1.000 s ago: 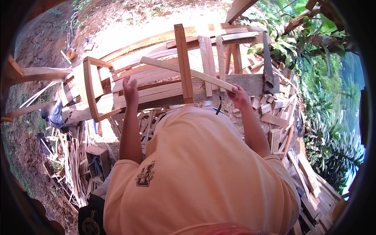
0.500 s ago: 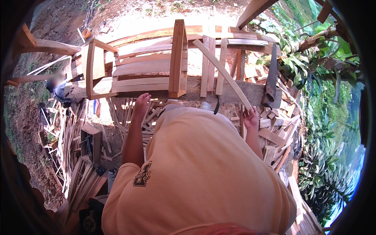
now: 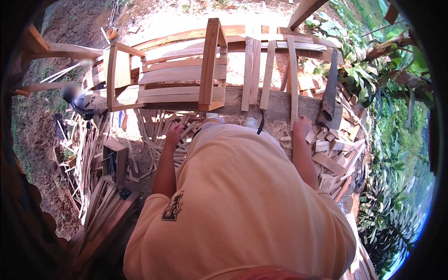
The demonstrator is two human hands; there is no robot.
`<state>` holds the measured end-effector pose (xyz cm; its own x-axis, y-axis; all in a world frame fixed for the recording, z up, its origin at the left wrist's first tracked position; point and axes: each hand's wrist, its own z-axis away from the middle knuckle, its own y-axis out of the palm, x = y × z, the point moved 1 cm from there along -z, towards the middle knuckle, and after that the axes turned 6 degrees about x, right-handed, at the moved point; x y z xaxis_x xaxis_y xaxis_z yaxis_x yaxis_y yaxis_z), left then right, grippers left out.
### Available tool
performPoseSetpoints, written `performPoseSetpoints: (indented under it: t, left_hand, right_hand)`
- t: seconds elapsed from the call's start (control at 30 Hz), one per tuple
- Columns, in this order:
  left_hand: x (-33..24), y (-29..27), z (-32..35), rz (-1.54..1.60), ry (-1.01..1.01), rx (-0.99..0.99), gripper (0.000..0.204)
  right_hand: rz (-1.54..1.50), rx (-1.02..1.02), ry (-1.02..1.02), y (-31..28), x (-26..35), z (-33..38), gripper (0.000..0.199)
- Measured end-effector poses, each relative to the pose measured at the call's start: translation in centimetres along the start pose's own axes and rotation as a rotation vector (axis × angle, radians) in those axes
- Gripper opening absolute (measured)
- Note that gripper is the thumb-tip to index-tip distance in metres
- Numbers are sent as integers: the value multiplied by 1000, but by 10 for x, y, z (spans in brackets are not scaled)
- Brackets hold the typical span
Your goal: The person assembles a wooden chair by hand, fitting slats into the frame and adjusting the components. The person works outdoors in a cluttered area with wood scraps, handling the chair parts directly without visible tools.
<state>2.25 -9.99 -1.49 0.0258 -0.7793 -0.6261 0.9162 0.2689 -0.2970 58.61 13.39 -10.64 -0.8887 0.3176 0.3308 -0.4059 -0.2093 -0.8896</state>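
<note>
- The right hand [image 3: 302, 125] is closed around the near end of a long thin wooden slat [image 3: 293, 79], which lies across the thick plank tabletop [image 3: 280, 106] and runs away from the person.
- The left hand [image 3: 174, 134] hangs free below the tabletop's edge, fingers loosely curled, holding nothing; it is nearest the heap of offcuts [image 3: 154, 135] on the ground.
- The slat looks light and stiff but narrow, so it probably flexes along its length and may splinter at sawn edges; gripping near one end gives reach, while a hold nearer the middle would likely balance it better.
- Just left of it, three similar slats [image 3: 255, 74] lie side by side on the tabletop.
- A part-built wooden chair frame [image 3: 172, 74] rests on the tabletop further left; it looks rigid and much heavier, best taken by its upright rails.
- A handsaw [image 3: 329, 88] leans at the right end of the tabletop, close to the right hand.
- No container shows clearly; a small round orange object [image 3: 111, 32] lies on the dirt far off, its contents too small to tell.
</note>
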Motion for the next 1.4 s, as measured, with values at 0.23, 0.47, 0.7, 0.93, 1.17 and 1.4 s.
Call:
performPoseSetpoints:
  t: [0.23, 0.47, 0.7, 0.93, 1.17, 1.4]
  left_hand:
    - [25, -18, 19, 11, -41, -6, 41]
    - [52, -62, 32, 72, -106, -75, 45]
    - [57, -90, 20, 180, -116, -47, 45]
    - [25, -106, -39, 237, -58, -4, 43]
    - [-31, -118, -98, 205, 58, -1, 42]
    - [-58, -130, -98, 86, 64, -31, 41]
  right_hand:
    - [-138, 387, -422, 22, 191, 12, 30]
    - [-204, 281, -115, 70, 245, -10, 30]
    - [-509, 162, -4, 22, 233, -13, 16]
    - [-835, 179, -26, -49, 143, 51, 9]
    - [-318, 402, -257, -113, 115, 120, 7]
    - [-284, 476, -704, -44, 279, 77, 15]
